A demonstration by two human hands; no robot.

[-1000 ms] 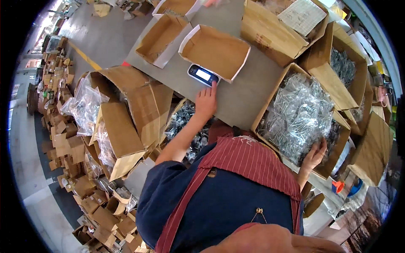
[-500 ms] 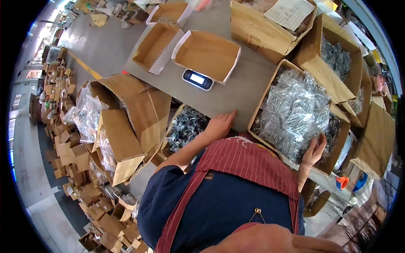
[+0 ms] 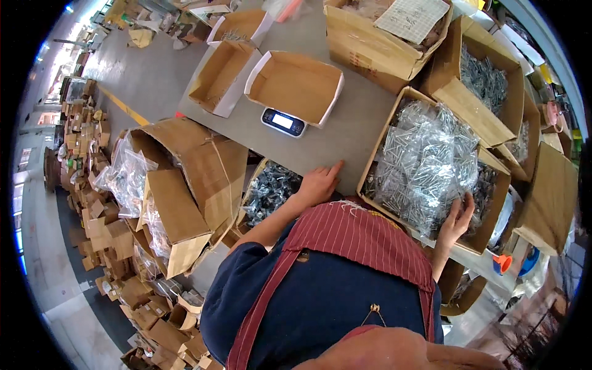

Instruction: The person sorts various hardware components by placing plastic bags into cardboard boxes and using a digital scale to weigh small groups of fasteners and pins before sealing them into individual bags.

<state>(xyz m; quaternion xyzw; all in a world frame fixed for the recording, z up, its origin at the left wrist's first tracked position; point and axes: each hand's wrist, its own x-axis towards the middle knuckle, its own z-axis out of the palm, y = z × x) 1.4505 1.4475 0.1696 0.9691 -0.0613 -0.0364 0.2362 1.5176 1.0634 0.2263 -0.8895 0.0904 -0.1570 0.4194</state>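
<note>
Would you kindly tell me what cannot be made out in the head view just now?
In the head view:
Weighing platform of the digital scale: hidden under the cardboard tray.
Bottom of the cardboard box by the right hand: covered by bagged metal fasteners.
Whether that hand grips a bag: its underside is hidden by the hand itself.
Marks on the white sheet: too small.
Pink-and-clear plastic item: cut off by the top edge.

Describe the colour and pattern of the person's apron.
The apron is dark red with thin, pale stripes; it shows best in the head view.
</note>
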